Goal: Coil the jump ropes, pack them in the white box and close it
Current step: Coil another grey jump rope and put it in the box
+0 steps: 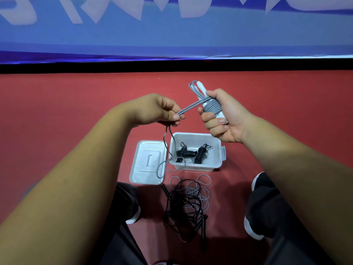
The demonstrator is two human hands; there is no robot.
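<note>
My right hand grips a grey jump rope wound in tight turns around its white handles. A doubled strand runs left to my left hand, which pinches it between thumb and fingers. The loose tail hangs down over the lid. Below on the red floor sits the white box, open, with two coiled black ropes inside. Its white lid lies flat just left of it. A tangle of black and grey rope lies on the floor in front of the box.
My two black shoes with white soles stand either side of the tangled ropes. A black strip and a blue banner close off the red floor at the back.
</note>
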